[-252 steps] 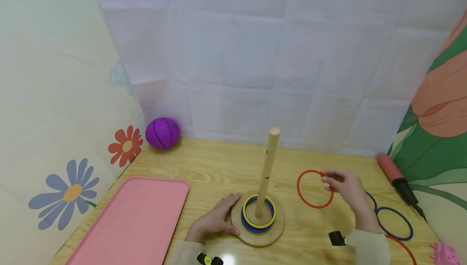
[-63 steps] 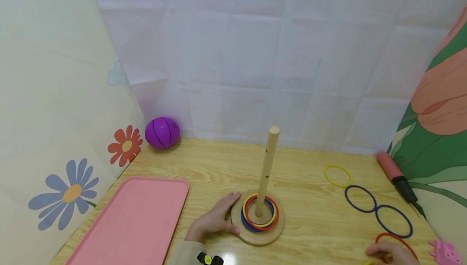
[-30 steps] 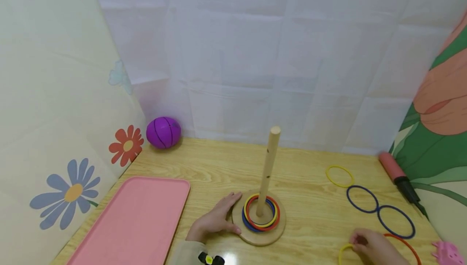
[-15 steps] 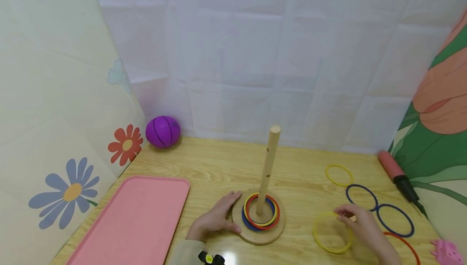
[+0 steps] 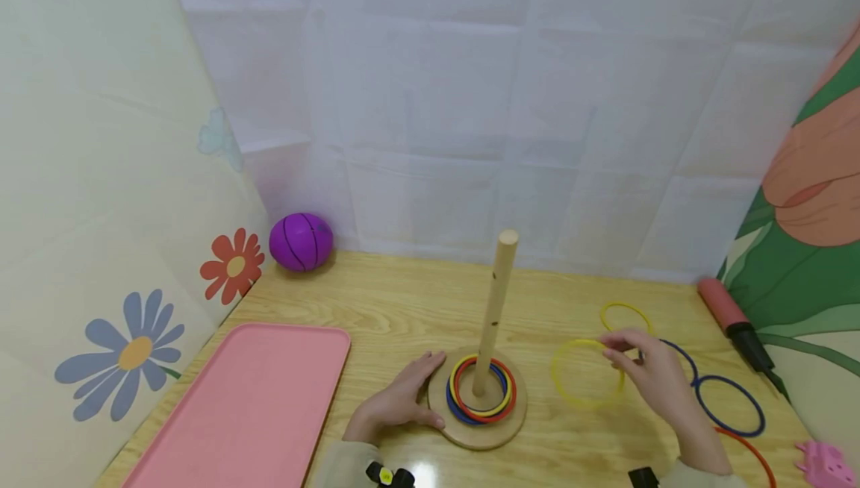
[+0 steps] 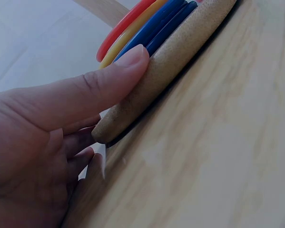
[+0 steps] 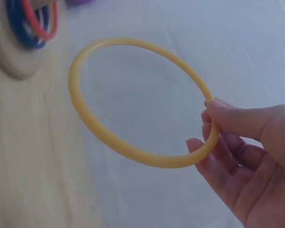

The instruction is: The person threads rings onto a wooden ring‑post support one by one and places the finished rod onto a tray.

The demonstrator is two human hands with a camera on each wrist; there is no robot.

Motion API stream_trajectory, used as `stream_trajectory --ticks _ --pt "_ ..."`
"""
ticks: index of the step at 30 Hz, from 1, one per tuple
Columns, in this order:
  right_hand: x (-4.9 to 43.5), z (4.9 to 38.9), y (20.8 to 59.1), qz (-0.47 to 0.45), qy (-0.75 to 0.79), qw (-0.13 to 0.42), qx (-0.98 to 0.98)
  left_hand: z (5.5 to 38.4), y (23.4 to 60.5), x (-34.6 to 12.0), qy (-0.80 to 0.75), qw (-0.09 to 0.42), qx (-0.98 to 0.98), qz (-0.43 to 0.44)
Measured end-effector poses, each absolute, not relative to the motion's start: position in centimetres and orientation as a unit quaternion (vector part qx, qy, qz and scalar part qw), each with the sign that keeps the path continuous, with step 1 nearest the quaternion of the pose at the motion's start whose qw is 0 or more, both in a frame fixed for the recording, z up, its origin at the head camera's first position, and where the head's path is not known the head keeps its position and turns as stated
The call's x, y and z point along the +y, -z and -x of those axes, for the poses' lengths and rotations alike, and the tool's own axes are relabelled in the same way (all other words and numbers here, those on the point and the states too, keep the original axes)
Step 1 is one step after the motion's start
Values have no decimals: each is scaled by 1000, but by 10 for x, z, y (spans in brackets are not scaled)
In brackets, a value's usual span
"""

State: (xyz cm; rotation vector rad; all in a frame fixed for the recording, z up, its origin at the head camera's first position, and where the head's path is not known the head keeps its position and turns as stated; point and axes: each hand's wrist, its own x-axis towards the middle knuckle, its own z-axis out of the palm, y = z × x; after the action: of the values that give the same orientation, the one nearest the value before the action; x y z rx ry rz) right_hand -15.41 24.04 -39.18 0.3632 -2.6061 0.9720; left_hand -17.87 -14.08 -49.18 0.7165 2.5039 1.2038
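At the middle of a pale wood-grained desk (image 5: pixel 396 298), a flat round wooden base (image 5: pixel 480 440) is set, and a tall cylindrical wooden post (image 5: pixel 497 294) is borne upright on it. Around the foot of the post four rings are stacked: two thin blue rings (image 6: pixel 154 26) lowest, a yellow ring (image 6: pixel 128 39) over them and a red ring (image 6: pixel 118 29) on top. The base is touched at its left edge by the left hand (image 5: pixel 396 398), its thumb laid on the rim and spread wide from the fingers. To the right of the post, above the desk, a smooth yellow hoop (image 7: pixel 132 153) is pinched between the thumb and fingers of the right hand (image 5: pixel 648 372). Behind that hand, a loose yellow ring (image 5: pixel 625 304) is partly hidden; farther right, two loose blue rings (image 5: pixel 725 378) are seen touching, with a loose red ring (image 5: pixel 749 443) nearer. On the left, a pink rectangular tray (image 5: pixel 248 398) is laid, and a purple ball (image 5: pixel 301 242) is placed near the white cloth backdrop (image 5: pixel 443 100).
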Motion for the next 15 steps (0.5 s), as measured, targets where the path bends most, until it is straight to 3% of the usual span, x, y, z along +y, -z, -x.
stream_trajectory --ticks 15 --pt "203 150 322 -171 -427 189 -867 176 486 -140 -416 129 863 -256"
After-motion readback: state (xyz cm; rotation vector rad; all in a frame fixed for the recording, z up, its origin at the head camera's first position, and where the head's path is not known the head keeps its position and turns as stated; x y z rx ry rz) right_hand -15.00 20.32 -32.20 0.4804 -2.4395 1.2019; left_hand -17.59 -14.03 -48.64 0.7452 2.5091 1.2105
